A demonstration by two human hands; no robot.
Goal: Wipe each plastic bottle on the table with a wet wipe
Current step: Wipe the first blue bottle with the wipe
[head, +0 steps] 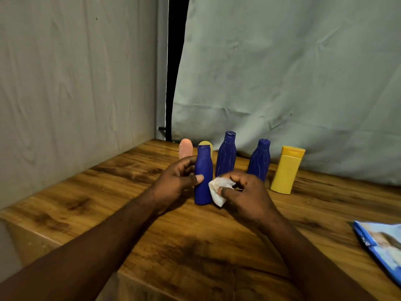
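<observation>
The smooth dark-blue plastic bottle point(203, 177) stands upright near the middle of the wooden counter point(108, 192), the left hand point(176, 178) grasping its side. Just right of it, touching its lower body, the crumpled white wet wipe point(219, 189) sits pinched in the right hand point(243, 192), the nearer grip for wiping along the bottle's vertical axis.

My left hand point(178, 177) wraps the near blue bottle point(203, 177), my right hand point(243, 190) pinches the wipe point(219, 190) right against it, so there's no gap between them. Behind, it's crowded: pink bottle point(186, 148) and a yellow one point(206, 144) tucked just behind, two more blue bottles point(226, 155) point(259, 159) close together, yellow bottle point(286, 170) on the right. Wall point(76, 83) hems the left. Open table point(195, 246) lies near me; wipe packet point(382, 242) sits far right.
</observation>
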